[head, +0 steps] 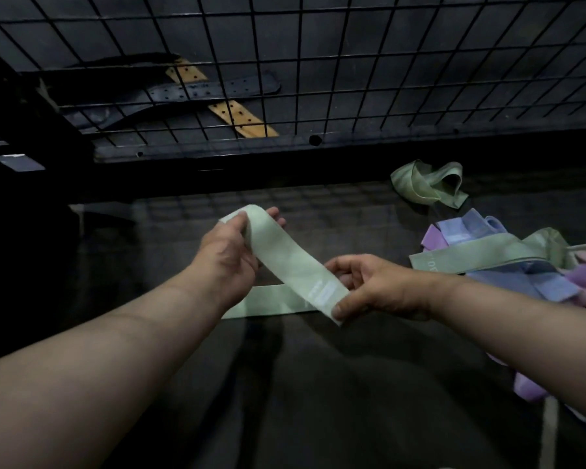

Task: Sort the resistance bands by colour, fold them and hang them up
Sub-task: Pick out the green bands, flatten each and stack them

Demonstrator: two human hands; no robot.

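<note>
1. Pale green band (291,265) is at centre, held between both hands, with its tail on the dark floor (318,384). It looks light, soft and floppy, so the folded ends are the best grip.
2. Left hand (229,252) grips the 10 o'clock end with curled fingers. Right hand (376,286) pinches the 4 o'clock end.
3. Crumpled green band (427,187) lies at 2 o'clock. Mixed pile (504,265) of purple, blue and green bands sits at 3 o'clock, unsorted.
4. Wire grid (318,62) stands at 12 o'clock with belts (200,91) behind it. The reach to it looks unobstructed.

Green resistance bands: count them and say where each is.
3. A pale green fabric band is held between left hand and right hand; a crumpled green band lies apart, upper right; a flat green band lies across the purple-blue pile, which may hide more.
</note>
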